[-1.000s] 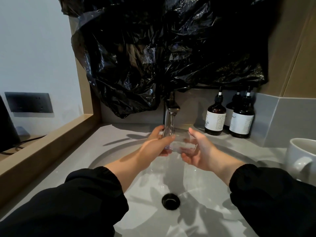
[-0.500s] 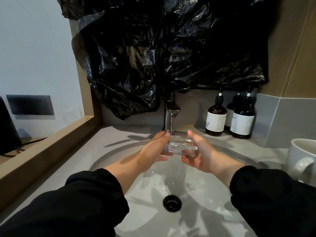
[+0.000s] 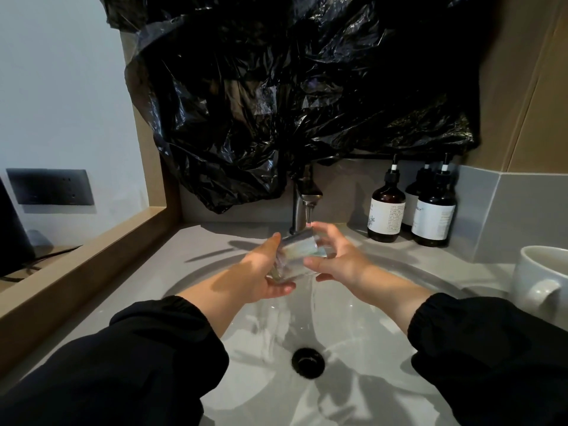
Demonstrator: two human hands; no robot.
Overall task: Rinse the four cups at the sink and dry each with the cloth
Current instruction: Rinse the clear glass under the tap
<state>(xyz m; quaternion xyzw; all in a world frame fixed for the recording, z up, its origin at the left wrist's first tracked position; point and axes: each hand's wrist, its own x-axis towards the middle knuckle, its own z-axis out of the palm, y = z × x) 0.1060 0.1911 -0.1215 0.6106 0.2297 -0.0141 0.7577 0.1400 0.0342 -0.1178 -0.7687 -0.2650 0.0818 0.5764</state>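
Compared with half a second before, the glass (image 3: pixel 299 255) had tipped more steeply below the tap (image 3: pixel 302 201). Its far end had risen toward the spout, and the right hand (image 3: pixel 338 256) had climbed with it. Water now ran off the glass in a strand down into the sink (image 3: pixel 384 348), below the tap.

The left hand (image 3: pixel 261 272) reached in from the tap's left, with its fingers curled under the glass's lower, near end, grasping it. The right hand came in from the tap's right. Its fingers were bent and spread over the upper end and its thumb lay lower on the side, so it was grasping the glass too. Both black sleeves were pulled back from the wrists. The glass hung over the basin just under the spout, clear of the sink.

In view were one glass and one white mug (image 3: pixel 541 281), which stood on the counter (image 3: pixel 215 241) far right of the tap. Three dark pump bottles (image 3: pixel 386 210) stood right of the tap against the wall. One drain (image 3: pixel 308 362) lay below the tap, and one black plastic sheet (image 3: pixel 292 103) hung above it.
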